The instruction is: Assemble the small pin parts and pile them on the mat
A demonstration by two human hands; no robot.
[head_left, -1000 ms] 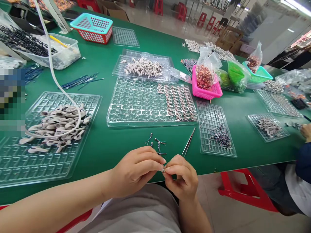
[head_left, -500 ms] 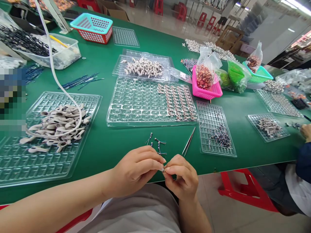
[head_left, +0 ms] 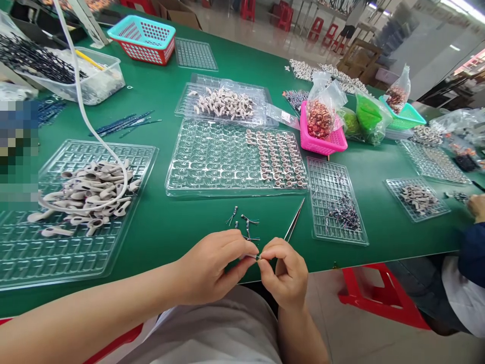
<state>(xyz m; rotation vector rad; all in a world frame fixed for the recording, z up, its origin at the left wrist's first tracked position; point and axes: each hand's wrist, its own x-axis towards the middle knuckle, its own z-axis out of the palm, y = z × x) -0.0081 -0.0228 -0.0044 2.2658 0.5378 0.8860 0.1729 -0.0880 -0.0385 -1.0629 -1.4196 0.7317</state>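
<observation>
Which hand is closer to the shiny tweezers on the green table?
The right hand. It sits just below the tweezers, nearly under their near tip. The left hand is farther off to their left.

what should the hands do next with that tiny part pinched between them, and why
Probably finish working the tiny part at the table edge, then set it down. Both the left hand and right hand pinch it at their fingertips, and the tweezers and loose wired pieces lie just ahead.
</observation>
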